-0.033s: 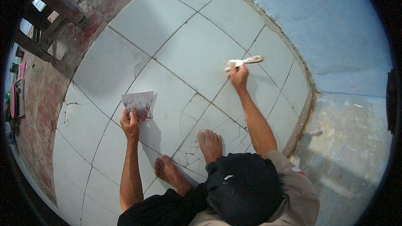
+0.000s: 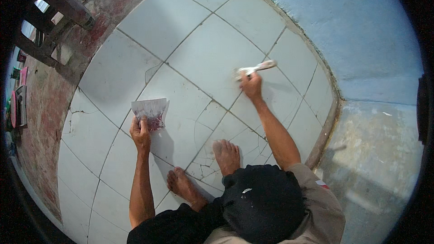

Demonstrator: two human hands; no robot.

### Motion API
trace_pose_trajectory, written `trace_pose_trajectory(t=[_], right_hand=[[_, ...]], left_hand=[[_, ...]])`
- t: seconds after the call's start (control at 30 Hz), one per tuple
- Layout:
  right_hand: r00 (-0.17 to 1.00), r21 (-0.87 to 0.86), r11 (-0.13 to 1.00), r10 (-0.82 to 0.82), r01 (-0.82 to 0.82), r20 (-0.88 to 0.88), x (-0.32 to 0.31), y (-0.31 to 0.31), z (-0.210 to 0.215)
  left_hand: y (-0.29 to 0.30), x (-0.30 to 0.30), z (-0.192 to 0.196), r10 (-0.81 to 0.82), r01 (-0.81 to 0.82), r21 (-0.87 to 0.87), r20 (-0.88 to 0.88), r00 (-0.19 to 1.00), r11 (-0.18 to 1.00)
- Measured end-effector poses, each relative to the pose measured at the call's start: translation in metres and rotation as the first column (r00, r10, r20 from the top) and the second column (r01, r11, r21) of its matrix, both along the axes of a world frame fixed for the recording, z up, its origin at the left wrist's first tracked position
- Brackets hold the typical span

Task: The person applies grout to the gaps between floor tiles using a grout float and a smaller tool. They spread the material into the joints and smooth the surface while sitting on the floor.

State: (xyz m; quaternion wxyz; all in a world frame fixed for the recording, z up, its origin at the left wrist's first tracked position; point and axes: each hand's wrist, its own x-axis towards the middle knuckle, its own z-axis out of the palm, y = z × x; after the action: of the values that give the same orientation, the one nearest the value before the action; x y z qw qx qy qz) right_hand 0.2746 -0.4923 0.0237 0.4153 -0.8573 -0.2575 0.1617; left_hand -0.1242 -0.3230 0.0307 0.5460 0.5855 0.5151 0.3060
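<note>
My left hand pinches the lower left edge of a thin, stiff sheet, pale grey with dark red markings toward its bottom. The sheet is held tilted just above the tiles and casts a shadow beside it. Over to the right, my right hand is closed around a paintbrush. Its handle points up and right, and its whitish bristle end, smeared by motion, is at or close to the white tiled floor. Whether the bristles touch the tile, I cannot tell.
My bare feet are on cracked tiles near the bottom. A blue wall with a worn lower part rises on the right. At the far left, a dark stool stands on reddish, worn flooring, with pink and green items along the edge.
My right hand has moved a little left with the paintbrush. My left hand and the sheet stay almost where they were.
</note>
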Motion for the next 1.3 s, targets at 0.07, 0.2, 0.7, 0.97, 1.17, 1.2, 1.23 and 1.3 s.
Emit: trace_pose_trajectory(t=[0.07,0.2,0.7,0.97,1.17,1.2,1.23,1.3], right_hand=[[0.953,-0.124,0.945,0.300,-0.302,-0.035,-0.020,-0.012,-0.024],[0.986,0.033,0.987,0.159,-0.158,-0.048,0.009,0.003,-0.003],[0.970,-0.116,0.972,0.187,-0.206,-0.154,-0.017,0.018,0.017],[0.909,0.013,0.942,0.327,-0.335,-0.260,-0.043,0.028,0.023],[0.904,-0.038,0.947,0.291,-0.318,-0.313,-0.048,0.037,0.027],[0.876,-0.054,0.916,0.362,-0.398,-0.320,-0.051,0.038,0.027],[0.840,-0.068,0.877,0.431,-0.476,-0.329,-0.055,0.040,0.027],[0.816,0.042,0.931,0.338,-0.362,-0.468,-0.068,0.055,0.047]], left_hand=[[0.001,0.005,-0.004,-0.028,0.029,-0.015,0.015,0.999,0.999],[0.007,0.004,-0.008,-0.037,0.037,0.012,0.049,0.998,0.999],[0.006,-0.006,-0.009,-0.059,0.057,-0.056,-0.041,0.997,0.997],[0.004,-0.002,-0.003,-0.063,0.064,0.021,-0.007,0.998,0.998],[0.008,-0.006,-0.006,-0.096,0.097,-0.022,0.051,0.994,0.995],[0.008,-0.002,-0.007,-0.088,0.089,-0.007,0.078,0.993,0.996],[0.007,0.001,-0.007,-0.080,0.079,0.007,0.104,0.991,0.997],[0.010,-0.002,-0.006,-0.099,0.105,-0.069,0.088,0.991,0.992]])
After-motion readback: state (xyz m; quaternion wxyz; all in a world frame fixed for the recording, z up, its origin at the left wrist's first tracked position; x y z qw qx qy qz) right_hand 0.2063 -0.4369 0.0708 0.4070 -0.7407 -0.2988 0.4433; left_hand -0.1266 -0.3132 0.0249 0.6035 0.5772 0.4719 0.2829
